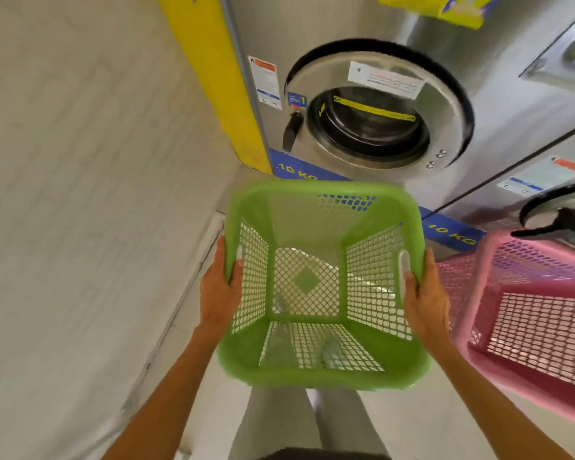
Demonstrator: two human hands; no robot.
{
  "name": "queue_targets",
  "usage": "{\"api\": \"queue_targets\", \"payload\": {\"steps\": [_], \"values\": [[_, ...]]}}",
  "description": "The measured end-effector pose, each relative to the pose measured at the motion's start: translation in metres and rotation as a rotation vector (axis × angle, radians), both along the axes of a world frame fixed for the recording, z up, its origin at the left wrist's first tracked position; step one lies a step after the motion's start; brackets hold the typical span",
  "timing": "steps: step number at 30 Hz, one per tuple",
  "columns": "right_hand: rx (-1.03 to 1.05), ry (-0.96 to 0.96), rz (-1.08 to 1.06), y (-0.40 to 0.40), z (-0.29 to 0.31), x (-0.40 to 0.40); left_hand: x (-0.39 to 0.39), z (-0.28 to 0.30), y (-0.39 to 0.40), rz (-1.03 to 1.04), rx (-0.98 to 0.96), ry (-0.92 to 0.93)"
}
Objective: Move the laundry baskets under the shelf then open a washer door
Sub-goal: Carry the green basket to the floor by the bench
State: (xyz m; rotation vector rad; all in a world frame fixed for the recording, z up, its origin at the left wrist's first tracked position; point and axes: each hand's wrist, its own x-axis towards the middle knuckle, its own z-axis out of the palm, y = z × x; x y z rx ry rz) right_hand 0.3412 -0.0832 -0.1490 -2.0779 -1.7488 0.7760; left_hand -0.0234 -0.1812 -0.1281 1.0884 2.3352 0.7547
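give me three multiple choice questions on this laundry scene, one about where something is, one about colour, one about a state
1. Where is the pink basket relative to the green basket?
A. on its right
B. on its left
C. stacked inside it

2. What colour is the strip on the wall just left of the washer?
A. red
B. yellow
C. white

3. How is the green basket held?
A. by one hand only
B. by no hand, it sits alone on the floor
C. by both hands on opposite rims

Answers:
1. A, the pink basket lies on the right side of the view, beside the green one.
2. B, the yellow strip runs down next to the washer's steel edge.
3. C, the left hand grips the left rim and the right hand grips the right rim.
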Motion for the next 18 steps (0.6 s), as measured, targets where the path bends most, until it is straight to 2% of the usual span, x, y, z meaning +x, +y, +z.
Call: {"api": "queue_targets", "payload": {"steps": [7, 11, 18], "values": [[-0.021, 0.119, 0.263, -0.051, 0.073, -0.014, 0.012, 0.093, -0.131, 0.203, 0.061, 0.021], [0.027, 0.184, 0.474, -0.069, 0.084, -0.055, 0.015, 0.111, -0.214, 0.419, 0.084, 0.077], [0.014, 0.221, 0.819, -0.12, 0.085, -0.142, 0.032, 0.12, -0.356, 0.8, 0.163, 0.047]]}}
